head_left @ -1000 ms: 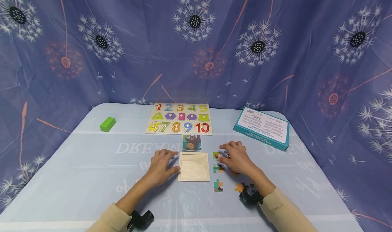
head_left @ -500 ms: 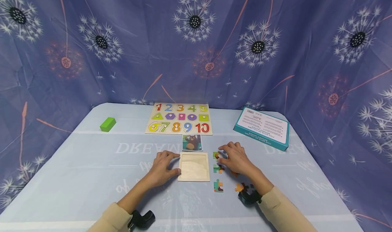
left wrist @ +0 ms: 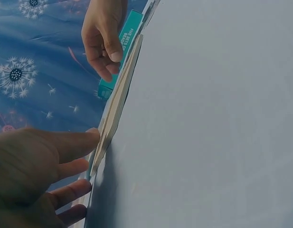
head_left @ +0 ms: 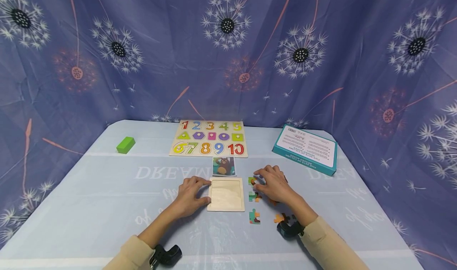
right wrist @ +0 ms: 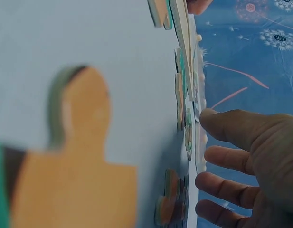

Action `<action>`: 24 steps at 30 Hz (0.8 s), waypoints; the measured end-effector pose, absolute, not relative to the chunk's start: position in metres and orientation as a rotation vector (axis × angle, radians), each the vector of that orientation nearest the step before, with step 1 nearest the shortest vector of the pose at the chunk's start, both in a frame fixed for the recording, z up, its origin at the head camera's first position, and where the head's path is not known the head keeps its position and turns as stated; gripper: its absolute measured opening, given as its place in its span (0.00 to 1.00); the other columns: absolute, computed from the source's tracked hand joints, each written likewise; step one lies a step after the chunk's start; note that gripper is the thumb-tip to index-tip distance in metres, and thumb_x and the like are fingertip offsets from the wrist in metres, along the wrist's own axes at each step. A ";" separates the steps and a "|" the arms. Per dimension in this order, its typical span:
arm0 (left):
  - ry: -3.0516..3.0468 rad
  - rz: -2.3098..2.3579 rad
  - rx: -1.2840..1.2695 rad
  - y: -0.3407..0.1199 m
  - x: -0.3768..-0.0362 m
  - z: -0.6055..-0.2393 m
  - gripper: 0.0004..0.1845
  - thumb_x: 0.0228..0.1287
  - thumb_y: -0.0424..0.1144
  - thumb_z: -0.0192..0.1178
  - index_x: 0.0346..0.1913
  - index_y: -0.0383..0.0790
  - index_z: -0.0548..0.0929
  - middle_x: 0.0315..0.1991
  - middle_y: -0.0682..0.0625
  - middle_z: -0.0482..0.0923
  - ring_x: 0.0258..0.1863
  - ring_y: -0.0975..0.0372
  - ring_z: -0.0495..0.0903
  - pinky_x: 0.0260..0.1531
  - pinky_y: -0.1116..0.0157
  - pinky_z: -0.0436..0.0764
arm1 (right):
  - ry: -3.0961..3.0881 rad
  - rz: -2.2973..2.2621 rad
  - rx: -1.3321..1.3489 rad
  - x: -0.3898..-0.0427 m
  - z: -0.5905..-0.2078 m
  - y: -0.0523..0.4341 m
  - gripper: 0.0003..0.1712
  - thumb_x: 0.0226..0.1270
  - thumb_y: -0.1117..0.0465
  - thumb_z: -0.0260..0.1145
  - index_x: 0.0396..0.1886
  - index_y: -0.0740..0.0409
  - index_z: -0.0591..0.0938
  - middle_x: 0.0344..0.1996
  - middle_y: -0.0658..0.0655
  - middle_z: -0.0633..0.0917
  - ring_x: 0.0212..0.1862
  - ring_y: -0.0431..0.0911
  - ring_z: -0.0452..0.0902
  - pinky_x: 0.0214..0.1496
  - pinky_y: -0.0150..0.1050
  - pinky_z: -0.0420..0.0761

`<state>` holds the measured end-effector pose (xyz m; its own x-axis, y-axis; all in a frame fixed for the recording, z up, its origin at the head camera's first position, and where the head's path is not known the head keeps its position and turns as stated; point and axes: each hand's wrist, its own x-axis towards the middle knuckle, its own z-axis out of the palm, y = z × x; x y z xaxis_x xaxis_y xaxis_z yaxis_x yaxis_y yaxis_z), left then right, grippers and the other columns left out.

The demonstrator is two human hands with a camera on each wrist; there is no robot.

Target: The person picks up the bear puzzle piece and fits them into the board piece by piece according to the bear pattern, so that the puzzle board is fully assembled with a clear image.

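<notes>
While the dandelion-print cloth [head_left: 228, 52] closes in the whole back of the scene, I see the pale desk [head_left: 107, 206] carrying everything else. Farthest back lies the number board [head_left: 208, 138], with a teal box [head_left: 305, 148] off to the right and a green block [head_left: 125, 144] off to the left. Nearer me sits the empty wooden tray [head_left: 226, 194], a bear picture card [head_left: 223, 165] just beyond it. My left hand [head_left: 188, 195] rests flat against the tray's left edge, fingers straight, thumb and forefinger touching the frame. My right hand [head_left: 274, 185] lies over the loose puzzle pieces [head_left: 254, 196] just right of the tray, fingers lightly bent onto the topmost ones; whether it pinches any, I cannot tell. Two more pieces lie nearer me, one [head_left: 254, 217] free, one [head_left: 280, 217] by the wrist.

My worry: the pieces are thin and lie flat, so fingertips could slip and skid one away; the wrist could sweep the near pieces aside; and the tray may slide if the left hand eases off
</notes>
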<state>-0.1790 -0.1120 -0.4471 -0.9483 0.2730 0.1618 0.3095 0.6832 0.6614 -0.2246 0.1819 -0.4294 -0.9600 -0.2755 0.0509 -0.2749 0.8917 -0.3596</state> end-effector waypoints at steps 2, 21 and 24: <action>-2.826 -1.134 -0.498 -0.112 -0.179 -0.448 0.22 0.51 0.38 0.68 0.52 0.41 0.79 0.50 0.46 0.73 0.54 0.50 0.64 0.56 0.44 0.58 | 3.053 -0.583 -0.448 -0.225 -0.430 0.182 0.25 0.53 0.50 0.70 0.51 0.51 0.81 0.44 0.54 0.79 0.46 0.48 0.64 0.49 0.46 0.64; -2.806 -1.181 -0.540 -0.114 -0.178 -0.451 0.21 0.51 0.35 0.67 0.51 0.39 0.80 0.54 0.44 0.72 0.58 0.49 0.63 0.61 0.44 0.56 | 3.074 -0.612 -0.459 -0.228 -0.439 0.185 0.18 0.53 0.53 0.71 0.45 0.50 0.83 0.45 0.54 0.78 0.45 0.48 0.64 0.47 0.45 0.62; -2.808 -1.188 -0.538 -0.113 -0.178 -0.451 0.21 0.51 0.35 0.67 0.51 0.39 0.80 0.54 0.44 0.72 0.60 0.48 0.62 0.61 0.44 0.55 | 3.072 -0.612 -0.451 -0.229 -0.440 0.185 0.18 0.53 0.53 0.70 0.45 0.50 0.83 0.45 0.53 0.78 0.45 0.48 0.63 0.47 0.45 0.62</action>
<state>-0.1781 -0.1125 -0.4513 -0.9386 0.2973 0.1749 0.3325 0.6451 0.6879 -0.2294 0.1851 -0.4398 -0.9592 -0.2721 0.0771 -0.2809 0.8846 -0.3722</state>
